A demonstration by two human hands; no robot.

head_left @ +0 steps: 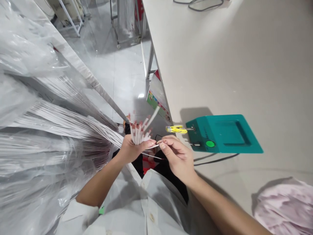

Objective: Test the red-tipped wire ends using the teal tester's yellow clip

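Note:
My left hand is wrapped round a thick bundle of thin white wires, whose reddish-brown tips fan out above the fist. The bundle runs back to the left among other wires. My right hand pinches the end of a single white wire between thumb and fingers, close beside the left thumb. Just right of that hand, on the table, sits a teal device with a green round button. A yellow clip sticks out from its left side, over the table edge.
A pale table fills the right side, with a crumpled pink cloth at lower right and a black cable at the far end. Plastic-wrapped wire bundles lie at left. Metal frames stand on the tiled floor beyond.

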